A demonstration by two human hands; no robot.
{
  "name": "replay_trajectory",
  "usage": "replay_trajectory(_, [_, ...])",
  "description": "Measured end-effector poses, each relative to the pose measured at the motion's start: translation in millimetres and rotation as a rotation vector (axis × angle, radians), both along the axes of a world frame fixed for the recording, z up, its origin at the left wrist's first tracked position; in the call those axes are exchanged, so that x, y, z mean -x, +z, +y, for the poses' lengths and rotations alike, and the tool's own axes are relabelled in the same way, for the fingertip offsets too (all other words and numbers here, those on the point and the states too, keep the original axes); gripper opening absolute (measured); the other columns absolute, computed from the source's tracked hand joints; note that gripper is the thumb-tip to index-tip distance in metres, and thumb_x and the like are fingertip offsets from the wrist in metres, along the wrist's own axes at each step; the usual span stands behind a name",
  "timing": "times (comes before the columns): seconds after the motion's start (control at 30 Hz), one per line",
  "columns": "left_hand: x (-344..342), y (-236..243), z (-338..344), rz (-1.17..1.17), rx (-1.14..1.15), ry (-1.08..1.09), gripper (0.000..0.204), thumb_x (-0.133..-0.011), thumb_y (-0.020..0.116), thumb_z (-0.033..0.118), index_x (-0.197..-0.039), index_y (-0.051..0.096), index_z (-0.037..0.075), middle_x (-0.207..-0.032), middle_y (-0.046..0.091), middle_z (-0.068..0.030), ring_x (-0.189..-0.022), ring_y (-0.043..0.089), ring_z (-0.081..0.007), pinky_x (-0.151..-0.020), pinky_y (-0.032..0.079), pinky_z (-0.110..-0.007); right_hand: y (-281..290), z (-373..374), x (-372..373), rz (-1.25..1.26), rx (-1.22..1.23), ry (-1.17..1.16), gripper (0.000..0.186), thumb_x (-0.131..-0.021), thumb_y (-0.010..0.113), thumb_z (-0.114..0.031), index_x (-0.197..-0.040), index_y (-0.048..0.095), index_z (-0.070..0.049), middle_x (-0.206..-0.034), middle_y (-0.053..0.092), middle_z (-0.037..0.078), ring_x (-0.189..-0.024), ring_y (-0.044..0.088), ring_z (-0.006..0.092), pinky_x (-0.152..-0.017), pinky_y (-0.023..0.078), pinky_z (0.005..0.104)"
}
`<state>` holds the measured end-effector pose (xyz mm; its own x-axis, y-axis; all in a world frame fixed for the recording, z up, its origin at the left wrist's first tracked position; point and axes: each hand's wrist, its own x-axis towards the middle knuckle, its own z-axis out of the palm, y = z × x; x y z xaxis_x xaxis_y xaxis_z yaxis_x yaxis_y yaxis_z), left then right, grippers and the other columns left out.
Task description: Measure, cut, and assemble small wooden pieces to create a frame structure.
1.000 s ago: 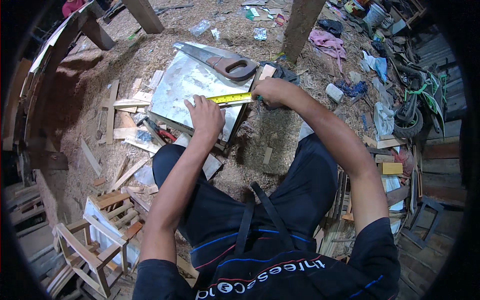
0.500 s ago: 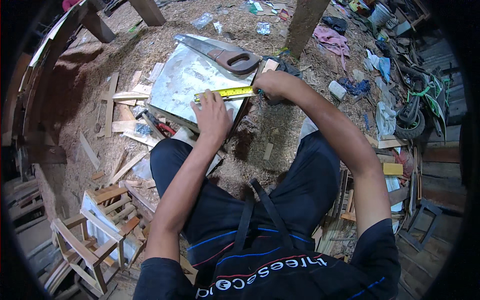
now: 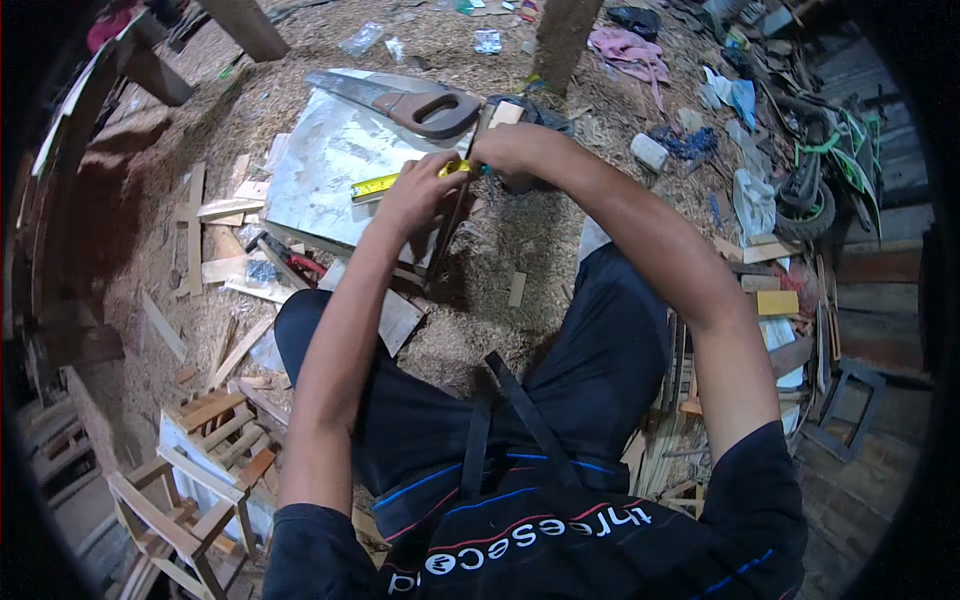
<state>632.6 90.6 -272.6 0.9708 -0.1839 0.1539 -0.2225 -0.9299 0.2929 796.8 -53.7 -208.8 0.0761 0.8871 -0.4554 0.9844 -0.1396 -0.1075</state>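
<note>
A yellow tape measure (image 3: 372, 187) is stretched across the pale, worn top of a low work block (image 3: 318, 150). Bent fingers of my left hand (image 3: 422, 190) pinch its blade, with the free end sticking out to the left. At the block's right edge my right hand (image 3: 510, 152) is closed round the tape's case, which is mostly hidden; a teal bit shows under the fingers. Just beyond both hands lies a handsaw (image 3: 432, 114) with a brown wooden handle, its blade pointing to the far left. A small pale wood piece (image 3: 506, 113) sits beside the right hand.
Red-handled pliers (image 3: 305, 263) and wood offcuts (image 3: 225, 207) lie left of the block. A wooden post (image 3: 566, 45) rises beyond it. Small wooden frames (image 3: 190, 500) stand at lower left. A white container (image 3: 649, 152) and a pink cloth (image 3: 630, 52) lie on the shavings-covered floor.
My left hand has slid right along the tape blade, from near its free end to close by my right hand, and its fingers have curled. The whole view has shifted slightly.
</note>
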Motion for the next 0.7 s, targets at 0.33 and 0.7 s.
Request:
replay_trajectory(0.33, [-2.4, -16.7, 12.1, -0.112, 0.125, -0.099, 0.052, -0.078, 0.072, 0.006, -0.127, 0.062, 0.021, -0.137, 0.049, -0.0132, -0.122, 0.050, -0.0343, -0.102, 0.043, -0.044, 2.0, -6.2, -3.2, 0.063, 0.013, -0.058, 0.045, -0.076, 0.069, -0.001, -0.119, 0.070, -0.014, -0.113, 0.071, 0.013, -0.105, 0.068, 0.0327, -0.089, 0.054, 0.0442])
replay_trajectory(0.7, [-5.4, -19.9, 19.9, -0.042, 0.010, -0.121, 0.068, -0.072, 0.073, 0.006, -0.135, 0.056, 0.023, -0.137, 0.048, -0.0124, -0.127, 0.046, -0.0348, -0.105, 0.041, -0.047, 2.6, -2.3, -3.2, 0.097, 0.035, -0.109, 0.054, -0.074, 0.070, 0.003, -0.124, 0.068, -0.017, -0.116, 0.071, 0.013, -0.107, 0.067, 0.0332, -0.090, 0.054, 0.0445])
